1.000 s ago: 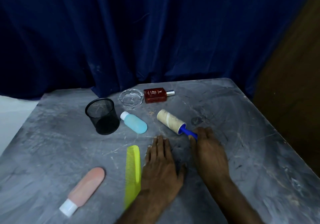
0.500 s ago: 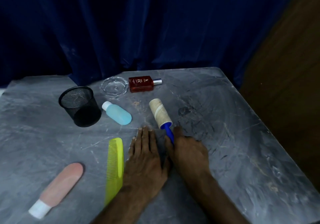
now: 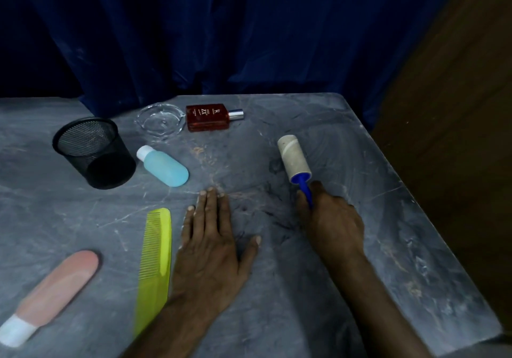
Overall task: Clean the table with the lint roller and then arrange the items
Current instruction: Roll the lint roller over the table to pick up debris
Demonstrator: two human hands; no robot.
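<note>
My right hand (image 3: pixel 332 219) grips the blue handle of the lint roller (image 3: pixel 294 159), whose beige roll lies on the grey table (image 3: pixel 388 246) and points away from me. Flat on the table, palm down with fingers spread, rests my left hand (image 3: pixel 213 246). A yellow-green comb (image 3: pixel 155 263) lies just left of it. A pink tube with a white cap (image 3: pixel 52 285) lies at the near left. Further back are a blue bottle (image 3: pixel 166 169) on its side, a black mesh cup (image 3: pixel 94 152), a clear glass dish (image 3: pixel 160 120) and a red perfume bottle (image 3: pixel 207 118).
Dark hairs and smudges (image 3: pixel 274 213) lie on the table between my hands. A dark blue curtain (image 3: pixel 221 39) hangs behind the table. The table's right edge borders a brown wall (image 3: pixel 457 108).
My right hand has moved the lint roller to the right and further away, apart from my left hand. The roll now points more straight ahead. My left hand stays flat.
</note>
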